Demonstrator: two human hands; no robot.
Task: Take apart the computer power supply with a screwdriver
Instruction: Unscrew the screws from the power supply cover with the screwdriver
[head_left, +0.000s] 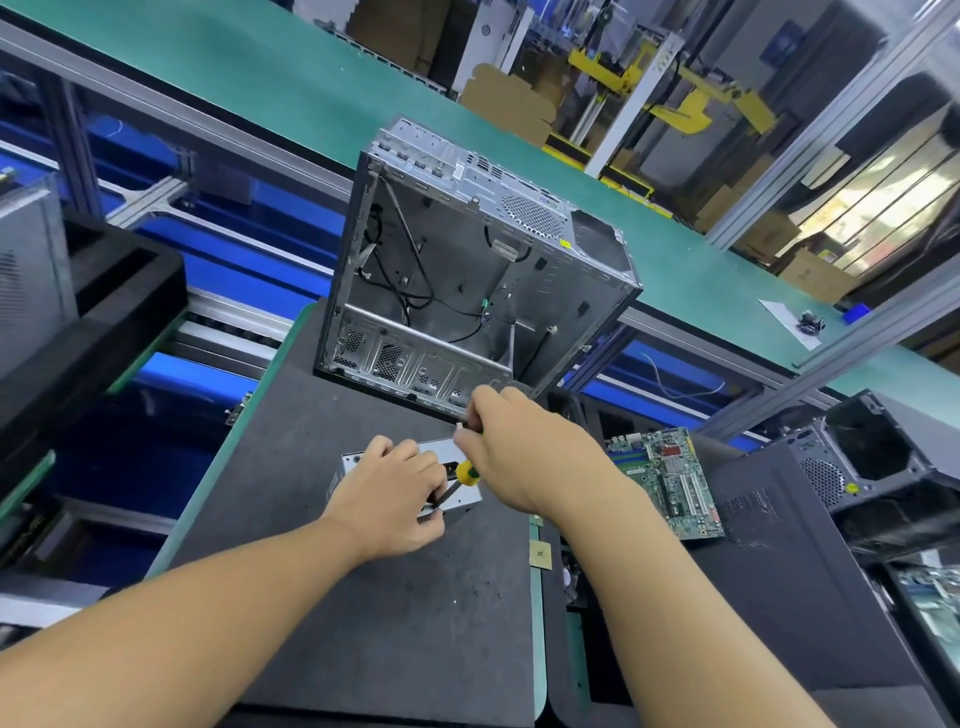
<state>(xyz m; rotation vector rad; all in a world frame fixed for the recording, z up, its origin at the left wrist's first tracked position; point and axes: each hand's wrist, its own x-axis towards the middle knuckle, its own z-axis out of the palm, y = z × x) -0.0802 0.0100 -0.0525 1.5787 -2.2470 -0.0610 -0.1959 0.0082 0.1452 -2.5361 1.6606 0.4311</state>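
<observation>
A small silver power supply (352, 464) lies flat on the dark work mat (363, 597), mostly covered by my left hand (387, 499), whose fingers curl over its top and grip it. My right hand (524, 457) grips a screwdriver with a yellow and green handle (467, 473). Its dark shaft slants down to the left onto the supply's near edge, beside my left fingers. The tip is hidden between my fingers and the metal.
An empty grey computer case (467, 291) stands open just behind the power supply. A green motherboard (670, 483) lies to the right, a black case (872, 467) beyond it. Another dark unit (78, 332) sits at left. A green conveyor (260, 78) runs behind.
</observation>
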